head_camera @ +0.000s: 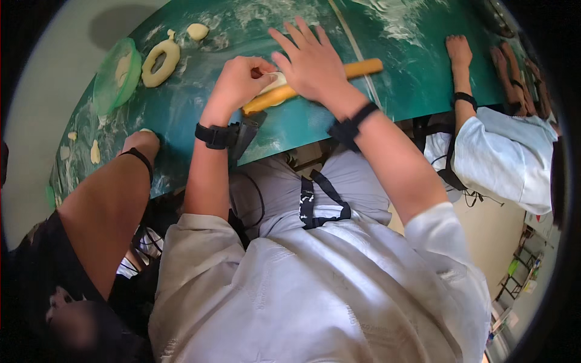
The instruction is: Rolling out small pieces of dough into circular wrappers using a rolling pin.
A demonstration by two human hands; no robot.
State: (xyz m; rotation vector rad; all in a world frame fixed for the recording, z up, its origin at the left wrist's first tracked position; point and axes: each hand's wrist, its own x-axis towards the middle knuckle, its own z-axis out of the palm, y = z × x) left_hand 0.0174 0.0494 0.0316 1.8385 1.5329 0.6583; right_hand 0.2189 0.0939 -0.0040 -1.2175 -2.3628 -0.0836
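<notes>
A wooden rolling pin (364,67) lies slantwise across a small flat round of dough (274,82) on the floured green tabletop (290,131). My left hand (243,81) pinches the left edge of the dough between thumb and fingers. My right hand (313,63) rests palm down on the middle of the pin, its fingers spread and pointing away from me. The pin's left end reaches below my left wrist, near a dark device on the wrist strap. Part of the dough is hidden under the pin and my right hand.
At the left stand a green translucent bowl (131,77), a ring of dough (161,63) and a dough lump (197,31). Small dough scraps (95,152) lie nearer. A co-worker's hand (143,143) rests at the left, another person's fist (459,51) at the right.
</notes>
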